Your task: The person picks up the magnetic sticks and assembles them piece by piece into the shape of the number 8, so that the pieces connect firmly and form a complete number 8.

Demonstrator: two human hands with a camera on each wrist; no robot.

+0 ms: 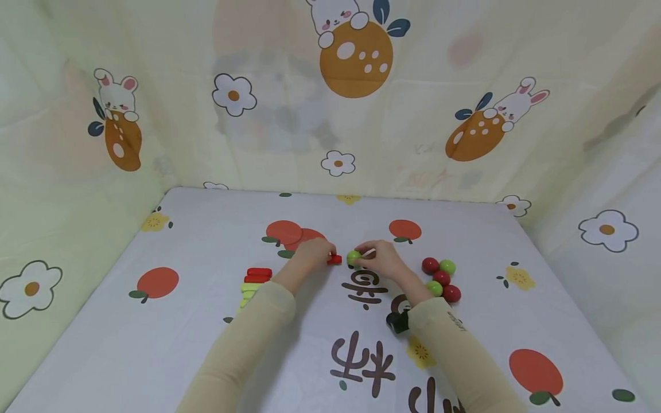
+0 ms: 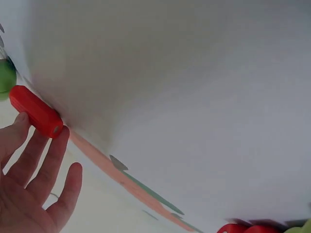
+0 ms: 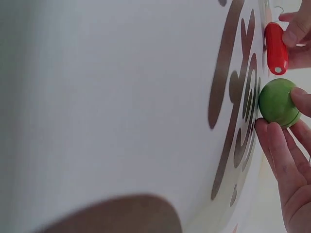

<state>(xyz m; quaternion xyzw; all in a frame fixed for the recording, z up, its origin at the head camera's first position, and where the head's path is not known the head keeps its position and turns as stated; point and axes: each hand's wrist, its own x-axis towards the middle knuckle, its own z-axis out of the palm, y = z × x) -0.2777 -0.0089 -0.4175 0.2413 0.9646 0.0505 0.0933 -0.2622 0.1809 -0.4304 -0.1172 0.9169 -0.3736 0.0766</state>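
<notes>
Near the middle of the table, my left hand [image 1: 311, 256] pinches a red elongated bead [image 2: 35, 110] between thumb and fingers. A hole shows in the bead's end in the right wrist view. Just right of it, my right hand [image 1: 386, 259] holds a round green bead [image 3: 277, 101] with thumb and fingertips. The two beads lie close together, with a small gap between them in the head view. In the right wrist view a thin line runs round the green bead; whether it is a string, I cannot tell.
To the left, red elongated beads [image 1: 259, 272] and yellow-green ones [image 1: 248, 289] lie in a row, partly behind the left sleeve. On the right, several round dark red beads [image 1: 430, 265] and green beads [image 1: 447, 267] cluster beside the right forearm. A black object [image 1: 396, 323] sits by the right sleeve.
</notes>
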